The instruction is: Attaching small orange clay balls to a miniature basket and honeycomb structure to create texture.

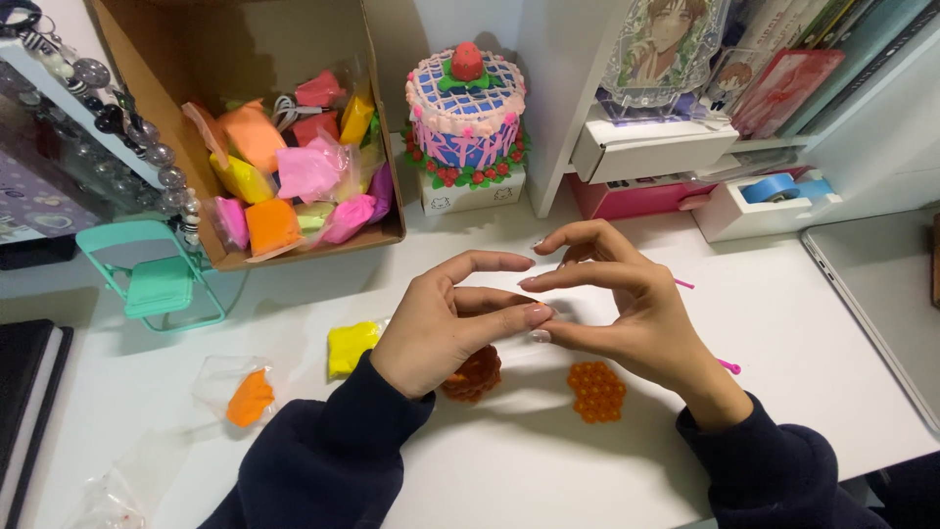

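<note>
Left hand (446, 328) and right hand (612, 304) meeting fingertip to fingertip above round orange clay bead cluster (596, 391), seemingly pinching something unseen.

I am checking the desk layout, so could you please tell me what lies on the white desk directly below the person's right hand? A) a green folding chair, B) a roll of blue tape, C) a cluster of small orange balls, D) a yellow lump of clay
C: the cluster of small orange balls lies flat on the white desk just under the right hand, beside the right wrist.
</note>
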